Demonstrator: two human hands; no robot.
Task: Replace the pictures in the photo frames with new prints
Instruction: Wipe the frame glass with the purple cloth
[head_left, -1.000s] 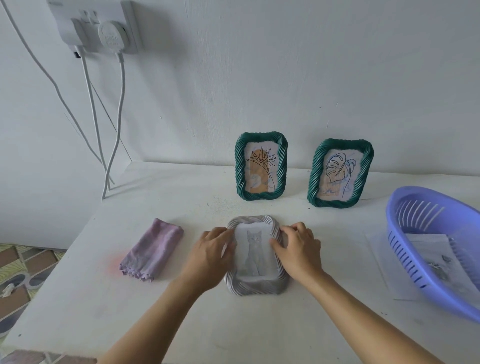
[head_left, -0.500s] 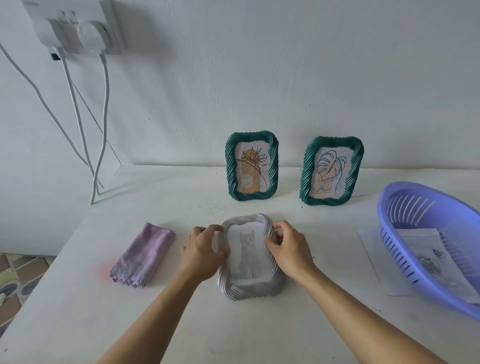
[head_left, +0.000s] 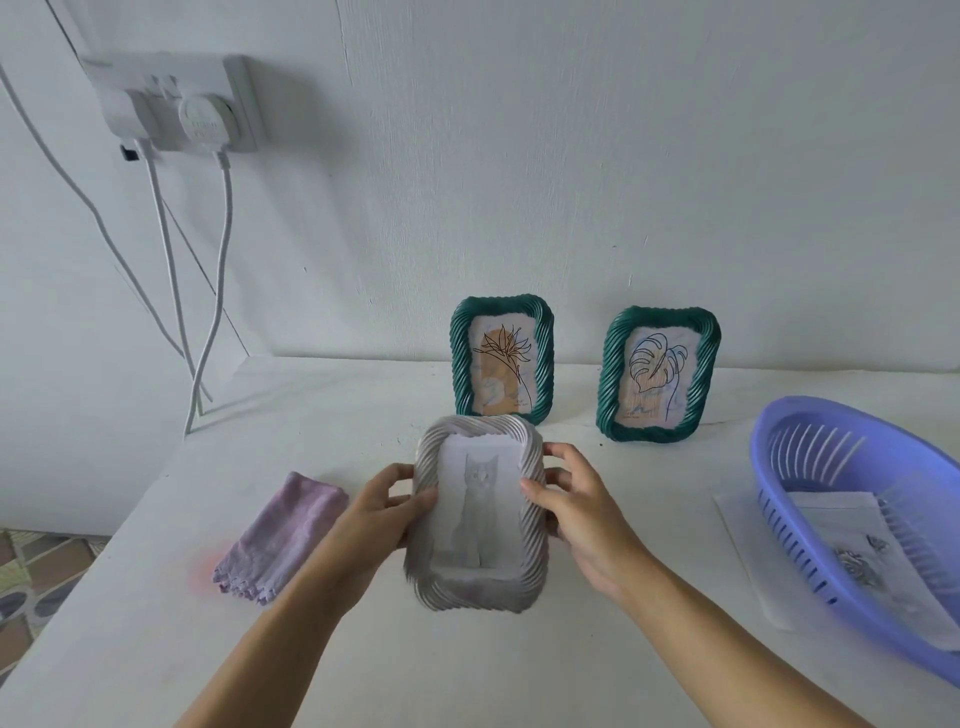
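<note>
White frame (head_left: 480, 592) sits between my two hands over the middle of the table (head_left: 467, 670), tipped up toward me. I cannot tell whether its lower edge touches the tabletop. My left hand (head_left: 382, 512) grips the rim at nine o'clock, fingers curled round it. My right hand (head_left: 582, 514) grips the rim at three o'clock, thumb on the front and fingers behind. The cat print (head_left: 479, 512) shows in the opening, and its top edge looks uneven where it meets the rim at twelve o'clock.

My main worry is the print. I cannot see anything pinning it, so tipping the frame further could let it slide toward six o'clock or sit crooked. Both thumbs lie close to the paper's side edges, and a harder squeeze could crease it or leave a mark.

The twisted rim looks smooth, and my hold is only at the two sides. If one hand lets go to adjust the paper, the frame could swing and drop onto the table.

Two green frames (head_left: 461, 358) (head_left: 612, 384) stand upright at twelve and one o'clock, the nearer one just beyond the white frame's top. Pushing forward could knock it over.

A folded cloth (head_left: 283, 535) lies at nine o'clock and a purple basket (head_left: 831, 405) at three o'clock, both apart from my hands.
</note>
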